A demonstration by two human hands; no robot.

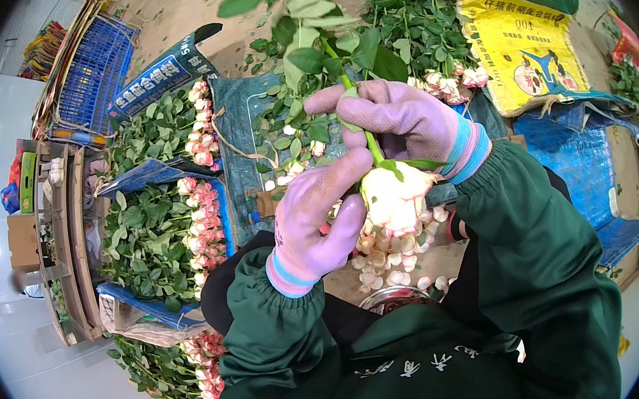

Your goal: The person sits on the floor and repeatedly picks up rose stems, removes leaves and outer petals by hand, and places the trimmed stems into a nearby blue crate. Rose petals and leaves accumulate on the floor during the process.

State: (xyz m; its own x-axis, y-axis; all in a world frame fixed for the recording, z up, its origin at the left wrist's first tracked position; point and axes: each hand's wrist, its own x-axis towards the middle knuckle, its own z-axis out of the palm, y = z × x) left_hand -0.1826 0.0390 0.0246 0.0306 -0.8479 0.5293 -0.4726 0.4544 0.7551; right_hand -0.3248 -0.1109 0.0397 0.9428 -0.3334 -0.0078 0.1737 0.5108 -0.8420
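Note:
A pale rose with pink-edged petals [396, 198] hangs head down in front of me, its leafy green stem running up and away. My right hand [398, 118], in a lilac knit glove, grips that stem just below the bloom. Beside the flower head is my left hand [327, 216], gloved alike, its thumb and forefinger apart at the bloom's left edge; whether they touch a petal I cannot tell. Loose petals [392, 256] lie under the rose. Cut leaves and a few small blooms are strewn on a dark green woven sheet [238, 149] beyond my hands.
Bundled roses [148, 241] lie in blue-lined compartments at the left. More roses [423, 19] are piled ahead, beside a yellow woven sack [525, 49]. A blue plastic crate [90, 71] stands at the upper left. Blue sheeting [567, 162] covers a surface at the right.

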